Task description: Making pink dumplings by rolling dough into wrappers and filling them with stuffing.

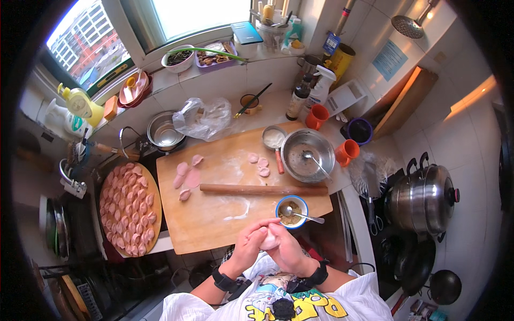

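Observation:
In front of my shirt, my left hand (249, 244) and my right hand (287, 249) are cupped together around a pale pink dumpling (270, 241), its underside hidden by the fingers. Just beyond my fingertips stands a blue-rimmed bowl (292, 197) of minced filling with a metal spoon (312, 218) in it. A wooden rolling pin (263, 189) lies across the floured wooden board (192, 226). To its left are flat pink dough wrappers (192, 177) and a folded dumpling (184, 195). Several small dough pieces (263, 162) lie behind the pin.
Many dumplings (128, 204) fill a round board (154, 180) at left. Behind the main board are a steel mixing bowl (295, 170), a flour scoop (274, 137), a plastic bag (204, 120) and a steel pot (165, 134). Orange mugs (317, 116) and a steamer pot (419, 200) stand right.

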{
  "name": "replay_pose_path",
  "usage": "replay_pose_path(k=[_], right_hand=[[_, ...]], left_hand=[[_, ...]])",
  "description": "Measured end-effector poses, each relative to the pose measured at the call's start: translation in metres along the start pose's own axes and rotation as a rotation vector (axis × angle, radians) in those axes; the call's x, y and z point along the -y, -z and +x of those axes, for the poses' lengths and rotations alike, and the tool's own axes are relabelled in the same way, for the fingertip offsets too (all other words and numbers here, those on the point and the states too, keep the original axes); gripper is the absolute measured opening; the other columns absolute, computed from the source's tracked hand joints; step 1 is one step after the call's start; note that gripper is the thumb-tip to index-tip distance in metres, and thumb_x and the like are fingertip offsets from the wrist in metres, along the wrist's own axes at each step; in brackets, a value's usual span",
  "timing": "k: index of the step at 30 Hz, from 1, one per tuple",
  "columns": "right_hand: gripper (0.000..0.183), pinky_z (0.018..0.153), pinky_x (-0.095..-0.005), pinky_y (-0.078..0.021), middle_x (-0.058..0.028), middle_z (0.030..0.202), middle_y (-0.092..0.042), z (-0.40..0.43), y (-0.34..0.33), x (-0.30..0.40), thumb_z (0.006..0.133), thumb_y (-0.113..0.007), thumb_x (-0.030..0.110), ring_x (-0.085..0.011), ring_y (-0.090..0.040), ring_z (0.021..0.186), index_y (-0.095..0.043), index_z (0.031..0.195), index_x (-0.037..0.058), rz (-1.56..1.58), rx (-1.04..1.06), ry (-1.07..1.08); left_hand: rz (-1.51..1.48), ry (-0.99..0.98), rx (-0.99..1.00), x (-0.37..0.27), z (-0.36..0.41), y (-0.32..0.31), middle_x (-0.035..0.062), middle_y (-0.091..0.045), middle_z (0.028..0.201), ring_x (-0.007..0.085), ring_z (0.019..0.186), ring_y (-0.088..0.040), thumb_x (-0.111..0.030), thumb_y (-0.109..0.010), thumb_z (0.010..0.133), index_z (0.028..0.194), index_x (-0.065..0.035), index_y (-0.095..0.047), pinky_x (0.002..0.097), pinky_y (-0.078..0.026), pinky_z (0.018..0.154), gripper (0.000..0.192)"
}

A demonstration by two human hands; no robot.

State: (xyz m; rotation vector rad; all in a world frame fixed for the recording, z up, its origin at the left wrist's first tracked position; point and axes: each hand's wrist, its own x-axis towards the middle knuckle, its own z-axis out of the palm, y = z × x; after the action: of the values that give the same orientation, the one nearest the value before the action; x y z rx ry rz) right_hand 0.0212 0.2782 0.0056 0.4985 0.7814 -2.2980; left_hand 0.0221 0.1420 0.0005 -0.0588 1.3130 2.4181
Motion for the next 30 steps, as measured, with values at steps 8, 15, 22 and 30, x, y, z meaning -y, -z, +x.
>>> replay_pose_path(k=[8,15,22,30], right_hand=[[0.033,0.078,-0.0262,-0.0477,-0.0036,0.098,-0.059,-0.006,-0.008,-0.01,0.102,-0.038,0.023,-0.0097,-0.057,0.093,-0.06,0.104,-0.0016,-0.534,0.004,0.205],[0.024,0.077,-0.0277,-0.0469,-0.0039,0.098,-0.059,0.005,-0.015,-0.023,0.102,-0.042,0.019,-0.0099,-0.057,0.088,-0.059,0.105,0.0026,-0.487,-0.028,0.239],[0.034,0.087,-0.0302,-0.0447,-0.0096,0.105,-0.06,0.063,-0.011,-0.036,0.106,-0.037,0.026,-0.0156,-0.056,0.098,-0.058,0.108,-0.0007,-0.636,-0.02,0.125],[0.058,0.106,-0.0474,-0.0343,-0.0154,0.125,-0.056,0.063,-0.035,0.01,0.084,-0.065,0.05,-0.0346,-0.048,0.122,-0.058,0.124,0.0084,-1.858,0.217,0.663]], left_hand=[[0.284,-0.197,0.028,-0.015,-0.006,-0.001,0.0165,-0.066,0.11,0.025,0.107,-0.061,-0.012,-0.043,0.097,0.108,0.006,-0.066,0.0356,-0.045,0.099,0.032],[0.258,-0.347,0.004,-0.014,-0.007,0.01,0.0144,-0.066,0.112,0.0224,0.107,-0.06,-0.011,-0.042,0.096,0.109,0.0039,-0.066,0.0335,-0.044,0.098,0.031],[0.025,-0.12,-0.082,0.001,0.003,0.062,0.0113,-0.059,0.128,0.0224,0.116,-0.057,-0.024,-0.042,0.103,0.134,-0.0021,-0.049,0.035,-0.042,0.104,0.039],[-0.92,0.154,0.286,0.039,0.002,0.105,0.0108,-0.055,0.129,0.0222,0.117,-0.057,-0.046,-0.033,0.106,0.134,-0.0039,-0.045,0.0353,-0.045,0.104,0.053]])
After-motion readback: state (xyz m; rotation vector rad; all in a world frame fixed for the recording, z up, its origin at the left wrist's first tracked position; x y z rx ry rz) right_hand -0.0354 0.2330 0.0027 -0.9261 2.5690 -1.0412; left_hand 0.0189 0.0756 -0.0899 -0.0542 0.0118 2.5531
